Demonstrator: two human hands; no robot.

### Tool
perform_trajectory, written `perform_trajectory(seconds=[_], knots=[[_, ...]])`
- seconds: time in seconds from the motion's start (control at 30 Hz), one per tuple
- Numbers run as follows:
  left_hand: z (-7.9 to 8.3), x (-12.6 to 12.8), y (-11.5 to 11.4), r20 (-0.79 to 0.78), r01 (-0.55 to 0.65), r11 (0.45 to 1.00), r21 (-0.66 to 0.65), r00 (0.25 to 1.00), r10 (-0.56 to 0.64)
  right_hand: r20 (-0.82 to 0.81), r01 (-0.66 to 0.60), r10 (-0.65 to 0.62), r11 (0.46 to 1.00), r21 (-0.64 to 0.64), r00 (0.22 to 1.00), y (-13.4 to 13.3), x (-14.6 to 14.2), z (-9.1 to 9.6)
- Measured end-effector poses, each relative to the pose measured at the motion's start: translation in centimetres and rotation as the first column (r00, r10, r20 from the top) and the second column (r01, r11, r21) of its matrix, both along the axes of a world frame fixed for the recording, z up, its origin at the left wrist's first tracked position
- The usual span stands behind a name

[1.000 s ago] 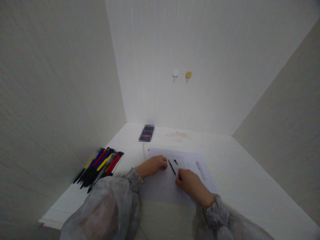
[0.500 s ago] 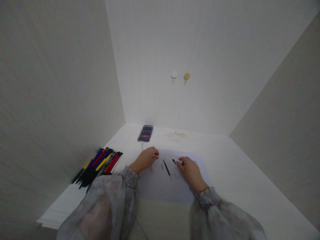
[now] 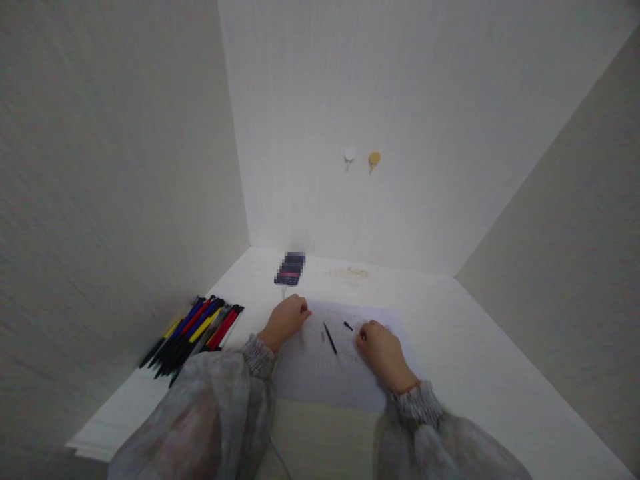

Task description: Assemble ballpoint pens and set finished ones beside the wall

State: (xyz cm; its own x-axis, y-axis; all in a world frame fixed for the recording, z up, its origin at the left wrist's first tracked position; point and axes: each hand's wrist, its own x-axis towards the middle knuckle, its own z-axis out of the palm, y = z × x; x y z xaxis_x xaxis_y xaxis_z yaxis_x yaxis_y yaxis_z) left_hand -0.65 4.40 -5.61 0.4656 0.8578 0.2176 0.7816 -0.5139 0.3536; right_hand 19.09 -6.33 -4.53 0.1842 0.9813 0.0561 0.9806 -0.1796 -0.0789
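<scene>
My left hand (image 3: 285,323) is over the left edge of a white paper sheet (image 3: 320,390), its fingers drawn together; whatever they might hold is hidden. On the right side of the sheet is my right hand (image 3: 384,353), with thumb and fingers curled inward and no object clearly visible in them. Between the hands lie a thin black pen part (image 3: 330,339), a tiny grey piece (image 3: 323,337) that looks like a spring, and a short black piece (image 3: 348,326). That short piece is nearest my right fingertips, apart from them.
A bundle of pens (image 3: 200,330) in black, red, blue and yellow lies at the left. Behind my left hand is a phone (image 3: 290,270) with a cable. White walls enclose the table (image 3: 480,353); two hooks, one white (image 3: 349,157) and one yellow (image 3: 374,159), are on the back wall.
Fingers of both hands have curled in more. My right hand has come away from the short black piece, which now shows fully. My left hand has shifted slightly left.
</scene>
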Motion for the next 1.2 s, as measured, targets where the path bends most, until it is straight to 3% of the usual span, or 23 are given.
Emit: perform_trajectory(seconds=[0.17, 0.43, 0.63, 0.8, 1.0, 1.2], knots=[[0.3, -0.1, -0.2, -0.044, -0.066, 0.998, -0.019, 0.997, 0.065, -0.042, 0.072, -0.076, 0.992, -0.1, 0.996, -0.4, 1.5, 0.3], [1.4, -0.3, -0.8, -0.145, -0.179, 0.978, -0.108, 0.976, 0.163, -0.118, 0.082, -0.093, 0.992, -0.093, 0.989, 0.1, 2.8, 0.0], [1.2, -0.1, -1.0, -0.15, -0.178, 0.971, -0.157, 0.976, 0.155, -0.224, -0.058, 0.079, 0.994, 0.097, 0.971, 0.9, 1.5, 0.0], [0.7, 0.2, -0.9, -0.155, -0.148, 0.971, -0.189, 0.981, 0.119, -0.094, -0.229, 0.241, 0.965, 0.125, 0.966, 1.6, -0.4, -1.0], [0.8, 0.4, -1.1, -0.156, -0.134, 0.968, -0.213, 0.983, 0.101, -0.043, -0.22, 0.223, 0.974, 0.057, 0.974, 1.4, -0.6, -1.2], [0.7, 0.3, -1.2, -0.135, -0.123, 0.973, -0.196, 0.986, 0.098, -0.193, -0.177, 0.18, 0.984, 0.036, 0.964, 0.4, 1.6, 0.0]])
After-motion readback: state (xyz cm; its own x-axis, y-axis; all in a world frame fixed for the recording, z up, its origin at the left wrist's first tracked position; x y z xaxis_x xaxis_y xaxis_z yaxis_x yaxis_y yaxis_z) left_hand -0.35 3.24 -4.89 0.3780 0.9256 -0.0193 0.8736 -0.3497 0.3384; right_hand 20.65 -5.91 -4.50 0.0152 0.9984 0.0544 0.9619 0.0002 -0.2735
